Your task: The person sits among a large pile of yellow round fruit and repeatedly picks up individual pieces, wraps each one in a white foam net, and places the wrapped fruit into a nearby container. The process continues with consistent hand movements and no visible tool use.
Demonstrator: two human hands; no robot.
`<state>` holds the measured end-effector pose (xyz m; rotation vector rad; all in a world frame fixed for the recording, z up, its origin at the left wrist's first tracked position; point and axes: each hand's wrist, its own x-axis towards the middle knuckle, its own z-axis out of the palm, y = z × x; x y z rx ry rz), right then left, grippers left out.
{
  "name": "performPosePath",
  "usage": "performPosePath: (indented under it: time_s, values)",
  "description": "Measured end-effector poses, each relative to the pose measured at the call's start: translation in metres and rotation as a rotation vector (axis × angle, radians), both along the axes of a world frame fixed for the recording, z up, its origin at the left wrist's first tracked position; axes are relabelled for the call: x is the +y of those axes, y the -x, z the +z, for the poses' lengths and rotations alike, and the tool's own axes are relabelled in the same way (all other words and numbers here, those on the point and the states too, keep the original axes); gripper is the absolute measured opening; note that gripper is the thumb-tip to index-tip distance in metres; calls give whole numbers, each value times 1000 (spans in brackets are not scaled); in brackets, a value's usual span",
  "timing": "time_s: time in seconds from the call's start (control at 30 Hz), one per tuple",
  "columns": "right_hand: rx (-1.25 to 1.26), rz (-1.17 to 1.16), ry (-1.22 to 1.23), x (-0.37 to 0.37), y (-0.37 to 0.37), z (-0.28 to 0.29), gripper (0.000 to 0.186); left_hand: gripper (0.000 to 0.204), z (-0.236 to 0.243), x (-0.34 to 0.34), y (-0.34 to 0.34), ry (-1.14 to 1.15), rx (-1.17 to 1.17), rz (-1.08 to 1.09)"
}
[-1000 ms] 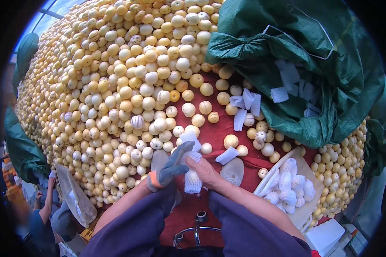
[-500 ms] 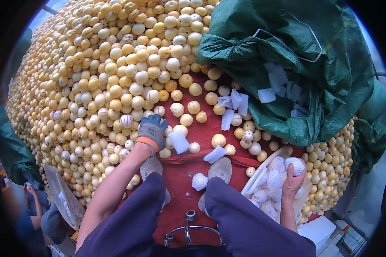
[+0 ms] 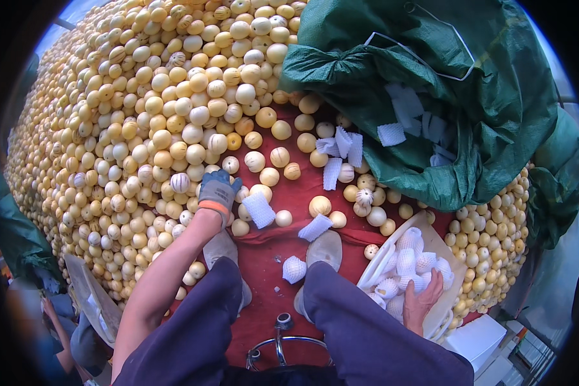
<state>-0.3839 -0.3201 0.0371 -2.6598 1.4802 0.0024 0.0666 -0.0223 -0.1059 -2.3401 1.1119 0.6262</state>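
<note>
My left hand (image 3: pixel 217 192), in a grey-blue glove with an orange cuff, reaches down into the near edge of a heap of small round yellow melons (image 3: pixel 198 116). Its fingers curl downward, and whatever lies under them is hidden. My bare right hand (image 3: pixel 423 301) rests over a pale crate (image 3: pixel 453 252) at the right, thumb and fingers apart. Several melons in white foam nets (image 3: pixel 406 261) fill that crate, close by the fingers. Beside the gloved hand, an empty foam net sleeve (image 3: pixel 259 211) lies among loose melons.
A green sack (image 3: pixel 495 122) holding foam sleeves lies at the upper right. More sleeves (image 3: pixel 315 227) and a netted melon (image 3: pixel 294 269) lie on the red cloth (image 3: pixel 264 302) near my shoes. A metal stool ring (image 3: pixel 289 341) shows below. Another person (image 3: pixel 55 328) is at the lower left.
My right hand has lowered a netted melon into the crate and let it go. My left hand stays at the heap's edge, its fingers drawn in slightly. The whole view has shifted a little.
</note>
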Motion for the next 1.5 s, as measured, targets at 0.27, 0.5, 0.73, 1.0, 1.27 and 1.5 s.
performPosePath:
  time_s: [0.27,0.5,0.73,1.0,1.27,1.5]
  values:
    - [-475,447,-662,55,-176,-67,39,72,71,3,-22,193,175,91]
    - [-174,537,-514,89,-192,-124,27,68,52,-29,-4,14,113,110]
    - [-300,488,-739,95,-191,-118,34,57,16,5,11,375,19,217]
    - [-223,405,-664,96,-194,-121,27,51,63,28,19,1221,1124,1306]
    - [-610,145,-1109,96,-238,-68,29,77,79,5,70,963,1946,1611]
    - [-563,701,-1100,124,-256,-37,53,70,52,10,87,788,1792,1178]
